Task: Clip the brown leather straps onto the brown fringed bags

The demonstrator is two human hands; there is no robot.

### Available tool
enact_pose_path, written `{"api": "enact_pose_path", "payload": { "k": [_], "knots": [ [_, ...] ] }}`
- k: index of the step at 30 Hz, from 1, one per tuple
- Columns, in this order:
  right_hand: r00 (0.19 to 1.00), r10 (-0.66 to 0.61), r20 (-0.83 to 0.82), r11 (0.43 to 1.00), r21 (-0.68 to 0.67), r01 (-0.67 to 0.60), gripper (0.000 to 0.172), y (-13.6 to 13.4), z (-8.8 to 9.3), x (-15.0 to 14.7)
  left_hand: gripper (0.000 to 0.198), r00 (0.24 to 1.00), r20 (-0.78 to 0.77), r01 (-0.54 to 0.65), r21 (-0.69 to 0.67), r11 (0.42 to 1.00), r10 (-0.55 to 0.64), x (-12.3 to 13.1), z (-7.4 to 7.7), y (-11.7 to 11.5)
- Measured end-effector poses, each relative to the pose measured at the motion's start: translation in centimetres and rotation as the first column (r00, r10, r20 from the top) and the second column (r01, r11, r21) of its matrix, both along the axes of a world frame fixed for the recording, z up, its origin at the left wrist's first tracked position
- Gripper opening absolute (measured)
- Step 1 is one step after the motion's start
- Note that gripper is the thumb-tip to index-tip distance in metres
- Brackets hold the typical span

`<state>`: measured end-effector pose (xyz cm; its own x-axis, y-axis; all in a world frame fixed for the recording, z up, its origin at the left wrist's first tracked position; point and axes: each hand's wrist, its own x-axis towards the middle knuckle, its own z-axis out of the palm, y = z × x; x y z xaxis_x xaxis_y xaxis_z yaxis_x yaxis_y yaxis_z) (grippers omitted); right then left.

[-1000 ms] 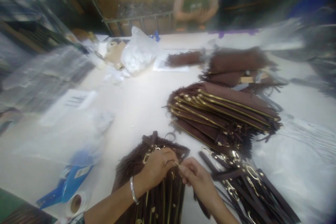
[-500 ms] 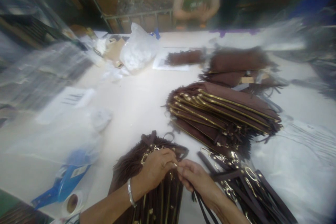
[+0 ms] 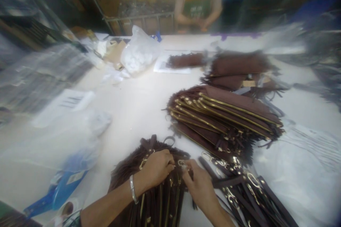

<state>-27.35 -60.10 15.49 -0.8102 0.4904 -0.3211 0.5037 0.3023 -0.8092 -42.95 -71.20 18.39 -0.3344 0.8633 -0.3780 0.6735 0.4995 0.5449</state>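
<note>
My left hand [image 3: 157, 165], a silver bangle at its wrist, is closed in a pinch over a row of dark brown fringed pouches [image 3: 128, 177] with gold zips. What its fingertips pinch is too small to make out. Just to its right, my right hand [image 3: 197, 181] grips a gold snap hook [image 3: 182, 163] that points toward the left hand, a small gap between them. A dark strap hangs below the right hand. Beside it lies a heap of dark brown straps [image 3: 250, 195] with gold hooks.
Another stack of brown fringed pouches [image 3: 226, 113] lies ahead on the right, with more brown pieces behind. At left are clear plastic bags [image 3: 66, 145], a blue tape dispenser [image 3: 66, 186] and a tape roll [image 3: 68, 207]. A person [image 3: 198, 7] stands across the table.
My hands were together at the fingertips and have come slightly apart. The snap hook now shows in my right hand. The person opposite has lowered their hands.
</note>
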Motion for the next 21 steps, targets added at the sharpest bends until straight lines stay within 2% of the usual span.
{"api": "enact_pose_path", "payload": {
  "k": [8, 15, 21],
  "knots": [
    [0.991, 0.076, 0.114, 0.975, 0.200, -0.098, 0.016, -0.9, 0.9, -2.0, 0.022, 0.994, -0.102, 0.030, -0.044, 0.999, -0.034, 0.3, -0.2, 0.1],
    [0.954, 0.182, 0.237, 0.938, 0.251, -0.241, 0.010, -0.7, 2.0, -3.3, 0.023, 0.976, -0.201, 0.055, -0.127, 0.990, -0.080, 0.8, -0.3, 0.4],
    [0.922, 0.178, 0.343, 0.909, 0.301, -0.288, 0.011, -1.5, 2.3, -4.1, 0.021, 0.977, -0.202, 0.047, -0.124, 0.991, -0.072, 0.9, -0.9, 0.4]
  ]
}}
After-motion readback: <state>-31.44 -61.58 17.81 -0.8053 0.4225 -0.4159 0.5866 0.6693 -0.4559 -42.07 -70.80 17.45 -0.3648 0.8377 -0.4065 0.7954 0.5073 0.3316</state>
